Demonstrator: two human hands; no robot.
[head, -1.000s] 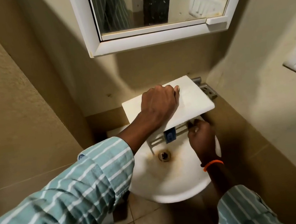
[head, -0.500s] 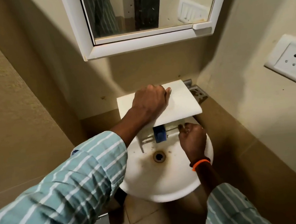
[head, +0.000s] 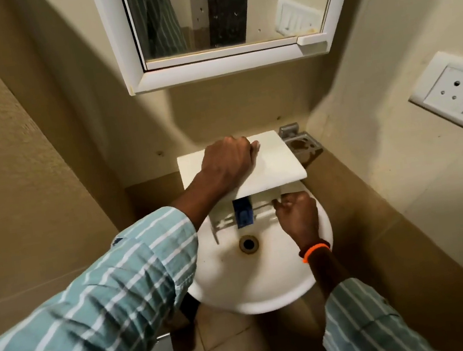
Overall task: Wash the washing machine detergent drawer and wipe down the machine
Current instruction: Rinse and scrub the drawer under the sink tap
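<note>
Holding drawer over far side of sink as before; left hand gripping its top face, right hand now curling fingers at its right underside, shifted slightly nearer.

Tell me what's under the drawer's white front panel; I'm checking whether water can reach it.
Under the white panel, the drawer's compartments and a blue insert show, over the sink near its drain. The panel hides the back of the sink.
</note>
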